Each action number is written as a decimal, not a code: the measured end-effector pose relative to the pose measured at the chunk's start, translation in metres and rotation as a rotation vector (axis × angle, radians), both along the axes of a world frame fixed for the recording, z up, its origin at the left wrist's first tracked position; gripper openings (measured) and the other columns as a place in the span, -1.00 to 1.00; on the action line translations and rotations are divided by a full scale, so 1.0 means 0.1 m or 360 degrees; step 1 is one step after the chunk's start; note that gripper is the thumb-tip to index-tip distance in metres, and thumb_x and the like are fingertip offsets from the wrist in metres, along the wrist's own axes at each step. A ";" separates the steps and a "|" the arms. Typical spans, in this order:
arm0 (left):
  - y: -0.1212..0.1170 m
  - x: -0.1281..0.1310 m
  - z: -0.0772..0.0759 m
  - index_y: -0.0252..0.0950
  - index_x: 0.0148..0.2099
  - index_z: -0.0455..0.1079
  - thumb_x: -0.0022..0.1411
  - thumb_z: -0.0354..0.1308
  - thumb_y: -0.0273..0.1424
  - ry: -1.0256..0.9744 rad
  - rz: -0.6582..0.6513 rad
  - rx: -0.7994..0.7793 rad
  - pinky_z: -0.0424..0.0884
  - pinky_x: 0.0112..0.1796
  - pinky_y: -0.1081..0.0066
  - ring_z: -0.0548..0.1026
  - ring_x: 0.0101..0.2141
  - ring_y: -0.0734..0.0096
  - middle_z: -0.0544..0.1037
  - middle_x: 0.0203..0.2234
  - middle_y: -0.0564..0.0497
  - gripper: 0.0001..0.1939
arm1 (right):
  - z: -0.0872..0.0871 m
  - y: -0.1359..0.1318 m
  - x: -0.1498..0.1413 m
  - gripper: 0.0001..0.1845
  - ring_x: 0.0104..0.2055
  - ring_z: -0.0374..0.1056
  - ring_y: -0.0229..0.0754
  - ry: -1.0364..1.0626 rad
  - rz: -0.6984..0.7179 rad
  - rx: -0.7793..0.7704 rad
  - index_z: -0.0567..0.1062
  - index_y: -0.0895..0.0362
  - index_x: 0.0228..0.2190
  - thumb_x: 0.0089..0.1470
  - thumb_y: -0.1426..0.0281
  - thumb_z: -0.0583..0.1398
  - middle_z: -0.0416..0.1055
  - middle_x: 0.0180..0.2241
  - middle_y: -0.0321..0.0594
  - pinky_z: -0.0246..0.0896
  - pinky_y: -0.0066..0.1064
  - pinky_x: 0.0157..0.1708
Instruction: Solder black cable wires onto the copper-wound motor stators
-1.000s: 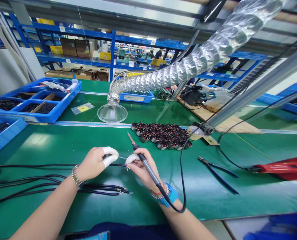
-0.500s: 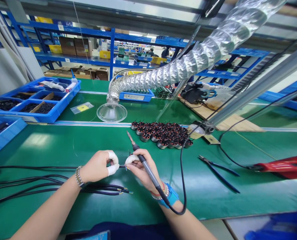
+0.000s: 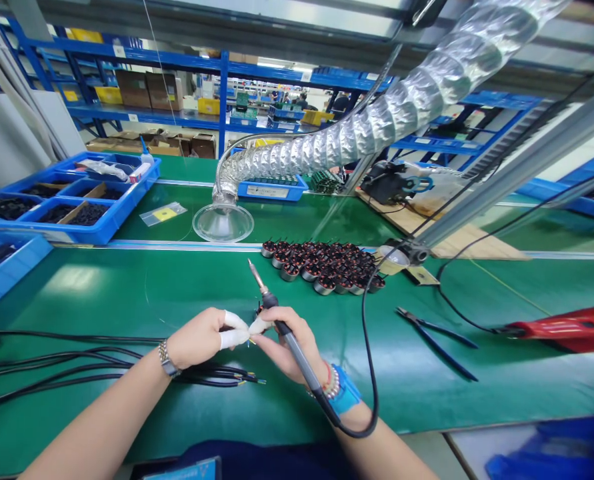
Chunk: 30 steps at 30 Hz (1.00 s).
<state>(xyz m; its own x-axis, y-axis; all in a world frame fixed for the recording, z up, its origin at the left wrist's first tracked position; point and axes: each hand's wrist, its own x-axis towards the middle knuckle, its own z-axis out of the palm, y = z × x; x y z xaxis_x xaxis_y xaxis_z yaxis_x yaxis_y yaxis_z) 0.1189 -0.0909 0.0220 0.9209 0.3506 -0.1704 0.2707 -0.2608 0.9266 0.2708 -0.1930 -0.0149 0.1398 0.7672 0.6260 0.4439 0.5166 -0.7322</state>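
My right hand (image 3: 291,343) holds a soldering iron (image 3: 297,353), its metal tip pointing up and away to the left. Thumb and white-covered finger of this hand also meet at the end of a black cable, where small coloured wires (image 3: 250,343) show. My left hand (image 3: 204,339), white covers on its fingertips, pinches the cable end from the other side. Both hands' fingertips touch. A small dark part behind the right fingers is mostly hidden. Several more black cables (image 3: 101,379) with stripped ends lie under and left of my left wrist.
Rows of small motor-like parts (image 3: 324,267) stand beyond my right hand. A fume extraction hood (image 3: 223,223) hangs behind the iron's tip. Pliers (image 3: 437,343) and a red tool (image 3: 571,328) lie at right. Blue divided bins (image 3: 104,230) stand at left.
My left hand has moved slightly right, its fingers straighter and now meeting the right fingertips. The iron's tip has shifted a little left.
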 end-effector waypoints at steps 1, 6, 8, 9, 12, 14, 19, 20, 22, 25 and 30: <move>0.00 0.01 0.00 -0.38 -0.46 0.34 0.10 0.05 -0.29 -0.0015 0.0040 -0.0073 0.13 -0.42 0.50 0.20 -0.50 0.53 0.29 -0.59 0.11 -0.76 | 0.00 0.00 0.00 -0.64 -0.43 0.39 -0.30 -0.0005 -0.0018 0.0015 0.32 0.03 -0.26 -0.11 0.56 0.26 0.42 -0.43 -0.32 0.32 -0.48 -0.35; -0.03 0.04 -0.02 -0.38 -0.48 0.31 0.01 0.10 -0.29 -0.0077 0.0224 -0.0243 0.10 -0.45 0.50 0.16 -0.51 0.53 0.26 -0.60 0.11 -0.78 | -0.01 0.02 -0.03 -0.63 -0.38 0.41 -0.28 -0.0027 -0.0045 0.0034 0.30 0.03 -0.20 -0.07 0.55 0.24 0.44 -0.39 -0.28 0.36 -0.45 -0.31; -0.03 0.04 -0.03 -0.38 -0.48 0.32 0.01 0.10 -0.30 -0.0077 0.0249 -0.0226 0.10 -0.44 0.50 0.17 -0.50 0.52 0.27 -0.60 0.11 -0.80 | 0.01 0.03 -0.03 -0.62 -0.37 0.42 -0.27 -0.0077 -0.0058 0.0049 0.30 0.04 -0.19 -0.07 0.54 0.24 0.45 -0.39 -0.27 0.36 -0.45 -0.30; -0.03 0.04 -0.03 -0.37 -0.47 0.32 0.01 0.10 -0.31 -0.0075 0.0250 -0.0208 0.11 -0.44 0.50 0.18 -0.50 0.51 0.28 -0.59 0.10 -0.80 | 0.02 0.03 -0.03 -0.63 -0.37 0.42 -0.27 -0.0092 -0.0066 0.0054 0.30 0.05 -0.20 -0.07 0.54 0.24 0.46 -0.39 -0.27 0.36 -0.45 -0.30; -0.03 0.03 -0.03 -0.37 -0.47 0.33 0.02 0.08 -0.33 -0.0061 0.0239 -0.0131 0.14 -0.42 0.49 0.21 -0.49 0.50 0.31 -0.59 0.10 -0.82 | 0.03 0.02 -0.01 -0.64 -0.39 0.42 -0.28 -0.0135 -0.0091 0.0056 0.30 0.05 -0.21 -0.07 0.53 0.24 0.45 -0.41 -0.28 0.36 -0.46 -0.31; -0.03 0.03 -0.02 -0.36 -0.45 0.34 0.05 0.06 -0.33 -0.0045 0.0234 -0.0048 0.16 -0.41 0.49 0.24 -0.48 0.49 0.34 -0.57 0.09 -0.82 | 0.03 0.02 0.00 -0.66 -0.40 0.41 -0.29 -0.0176 -0.0118 0.0041 0.31 0.05 -0.22 -0.07 0.54 0.24 0.44 -0.42 -0.29 0.35 -0.48 -0.33; -0.04 0.04 -0.02 -0.35 -0.40 0.35 0.11 0.03 -0.29 -0.0064 0.0257 0.0094 0.21 -0.32 0.47 0.31 -0.41 0.44 0.41 -0.48 0.05 -0.78 | 0.03 0.04 -0.02 -0.69 -0.45 0.38 -0.32 -0.0136 -0.0179 -0.0009 0.32 0.06 -0.26 -0.08 0.54 0.23 0.41 -0.43 -0.31 0.33 -0.51 -0.37; -0.04 0.04 -0.03 -0.34 -0.42 0.34 0.10 0.03 -0.29 -0.0078 0.0281 0.0092 0.21 -0.32 0.47 0.31 -0.41 0.44 0.40 -0.49 0.06 -0.79 | 0.03 0.05 -0.02 -0.69 -0.45 0.38 -0.32 -0.0120 -0.0173 -0.0016 0.32 0.06 -0.26 -0.07 0.54 0.23 0.40 -0.44 -0.31 0.33 -0.51 -0.37; -0.05 0.06 -0.04 -0.33 -0.45 0.30 0.09 0.03 -0.31 -0.0111 0.0359 0.0080 0.21 -0.34 0.47 0.29 -0.44 0.45 0.37 -0.53 0.07 -0.81 | 0.04 0.06 0.00 -0.68 -0.43 0.38 -0.32 -0.0117 -0.0143 -0.0054 0.30 0.05 -0.23 -0.06 0.53 0.22 0.41 -0.42 -0.31 0.34 -0.50 -0.35; -0.04 0.07 -0.08 -0.33 -0.47 0.27 0.07 0.03 -0.33 -0.0158 0.0468 0.0067 0.21 -0.33 0.47 0.29 -0.45 0.46 0.36 -0.54 0.08 -0.83 | 0.05 0.05 0.15 -0.60 -0.31 0.41 -0.26 -0.0145 -0.0137 -0.0140 0.25 0.04 -0.16 -0.05 0.47 0.24 0.43 -0.31 -0.24 0.35 -0.44 -0.26; 0.03 0.09 -0.15 -0.32 -0.48 0.27 0.05 0.03 -0.33 -0.0161 0.0539 0.0100 0.23 -0.33 0.45 0.31 -0.44 0.45 0.38 -0.54 0.06 -0.84 | -0.07 -0.03 0.56 -0.52 -0.14 0.38 -0.14 -0.0357 -0.0229 -0.0436 0.22 0.05 -0.12 -0.09 0.43 0.26 0.38 -0.14 -0.14 0.30 -0.29 -0.11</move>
